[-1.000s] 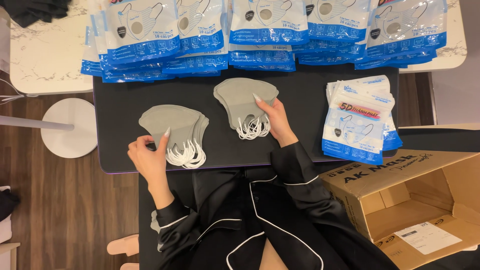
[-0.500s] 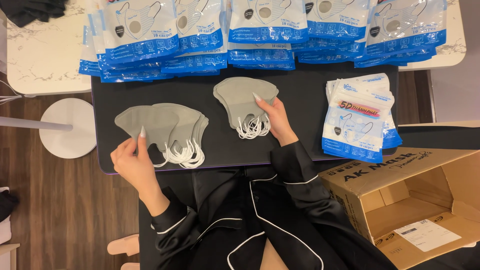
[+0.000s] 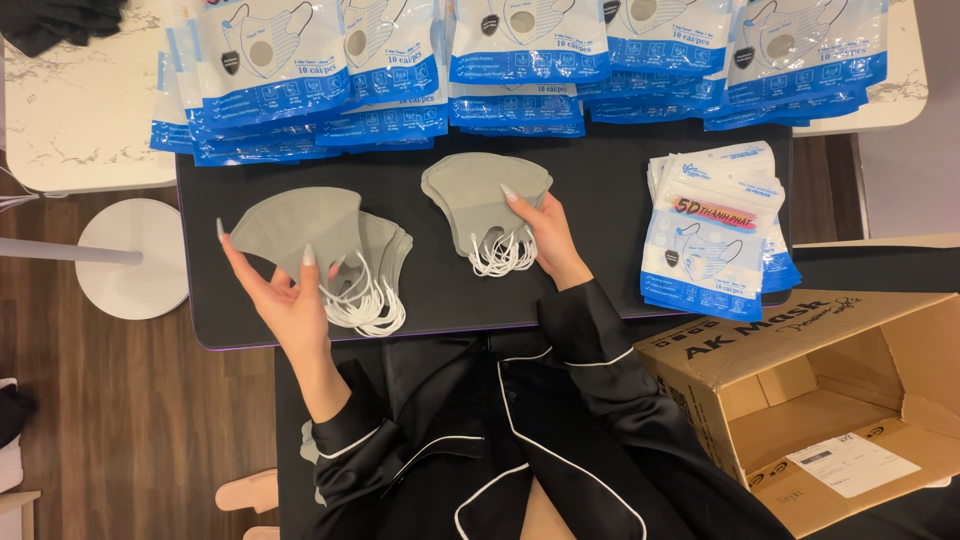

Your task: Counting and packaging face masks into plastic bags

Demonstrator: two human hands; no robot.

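Left hand (image 3: 285, 300) fingers pinch one grey mask (image 3: 295, 225) lifted off the left pile (image 3: 380, 262), right hand (image 3: 545, 235) fingers rest flat on the mid-bench pile (image 3: 480, 200), bags (image 3: 710, 235) unfilled at the right edge

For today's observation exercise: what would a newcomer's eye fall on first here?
Probably the left hand lifting a grey mask off its pile on the black table. Next, the blue-and-white mask packets along the far edge, and the open cardboard box at lower right.
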